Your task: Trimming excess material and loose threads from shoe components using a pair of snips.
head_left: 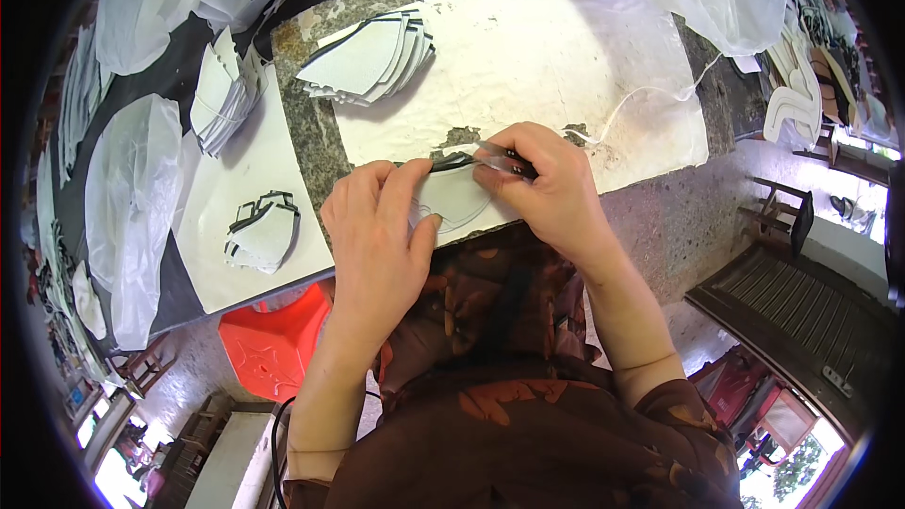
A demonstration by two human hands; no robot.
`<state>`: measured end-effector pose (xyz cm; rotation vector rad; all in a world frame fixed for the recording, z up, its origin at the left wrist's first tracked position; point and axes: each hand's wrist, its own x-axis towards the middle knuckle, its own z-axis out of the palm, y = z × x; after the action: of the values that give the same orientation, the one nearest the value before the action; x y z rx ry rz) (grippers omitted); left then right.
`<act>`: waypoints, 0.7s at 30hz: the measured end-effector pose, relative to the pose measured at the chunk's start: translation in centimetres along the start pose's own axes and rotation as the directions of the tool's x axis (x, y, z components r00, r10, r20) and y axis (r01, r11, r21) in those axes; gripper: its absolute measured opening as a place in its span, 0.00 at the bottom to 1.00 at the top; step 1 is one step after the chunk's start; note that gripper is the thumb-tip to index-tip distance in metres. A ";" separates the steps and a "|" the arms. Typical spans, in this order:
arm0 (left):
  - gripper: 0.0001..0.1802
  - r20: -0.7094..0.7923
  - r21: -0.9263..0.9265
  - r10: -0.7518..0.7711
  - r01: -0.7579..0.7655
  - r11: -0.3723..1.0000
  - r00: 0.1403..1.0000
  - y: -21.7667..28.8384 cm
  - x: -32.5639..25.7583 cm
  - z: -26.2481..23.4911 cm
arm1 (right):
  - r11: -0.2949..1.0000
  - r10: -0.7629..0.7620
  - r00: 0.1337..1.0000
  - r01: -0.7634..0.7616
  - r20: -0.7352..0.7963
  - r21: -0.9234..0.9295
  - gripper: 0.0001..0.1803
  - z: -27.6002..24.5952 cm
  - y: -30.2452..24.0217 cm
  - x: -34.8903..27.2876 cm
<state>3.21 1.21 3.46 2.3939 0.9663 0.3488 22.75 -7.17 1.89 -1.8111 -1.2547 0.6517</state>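
Note:
My left hand (374,233) holds a pale grey curved piece (456,198) with a black strip along its far edge, at the near edge of the work surface. Its fingers press on the piece from the left, with the thumb bent on top. My right hand (551,190) grips a small dark tool (509,162) with a narrow tip, at the right end of the black strip. Whether the tool is a knife or snips cannot be told. Beyond my hands, a fanned stack of white pieces with black edges (368,58) lies at the upper left of the white sheet (556,52).
Left of my arm lies a smaller stack (265,236); farther off is a tied bundle (224,99). Clear plastic bags (135,212) lie at left and along the back. A white cord (650,90) crosses the sheet's right. A red stool (273,344) stands below the table.

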 end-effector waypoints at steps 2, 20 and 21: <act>0.29 -0.006 -0.013 0.011 -0.011 1.000 1.000 -0.1 0.0 0.2 | 0.999 0.031 0.999 -0.032 -0.041 -0.005 0.12 0.2 -0.1 -0.2; 0.11 0.173 -0.305 -0.017 0.070 0.950 0.985 1.5 2.4 -2.0 | 0.995 -0.054 0.982 0.038 0.182 0.094 0.13 -2.0 -0.9 0.0; 0.08 0.242 -0.409 -0.080 0.176 0.895 0.967 1.6 2.6 -2.2 | 0.984 -0.036 0.979 0.000 0.201 0.177 0.12 -2.2 -0.8 0.0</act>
<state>5.02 2.87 6.26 1.9107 0.8403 0.2136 24.07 -7.81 3.71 -1.6169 -1.3006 0.9279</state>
